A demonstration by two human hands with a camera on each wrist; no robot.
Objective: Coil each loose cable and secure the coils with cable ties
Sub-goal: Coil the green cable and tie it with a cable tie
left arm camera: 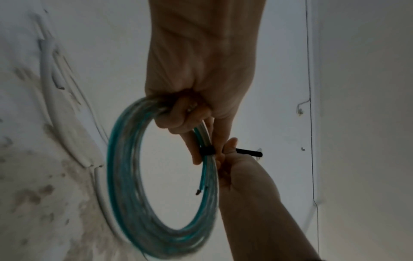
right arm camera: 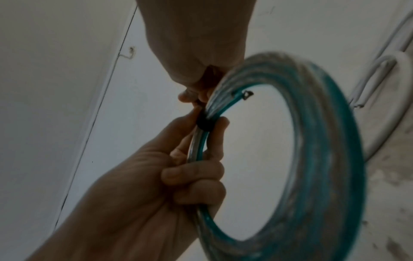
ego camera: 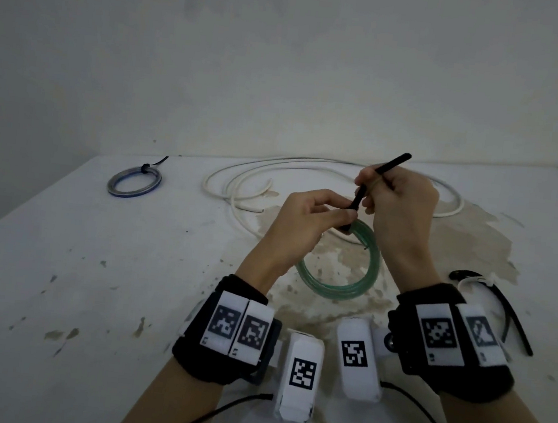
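One white bench (ego camera: 57, 274) carries three cables. One loose white cable (ego camera: 250, 180) sprawls along its far edge; one tied blue coil (ego camera: 134, 182) lies near the far left corner. One green coil (ego camera: 342, 287) is raised above the middle, gripped by the left hand (ego camera: 304, 221). The right hand (ego camera: 399, 203) pinches one black cable tie (ego camera: 377, 177) wrapped round it. Spare ties (ego camera: 495, 303) lie by the right edge, too tangled to count.

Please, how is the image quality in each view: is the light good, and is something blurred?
Head view: dim, flat light, edges bent by the wide lens, hands and black tie fairly sharp. Left wrist view: dark, green coil smeared at its lower part, left hand clear. Right wrist view: dim, green coil strongly blurred, right hand soft.
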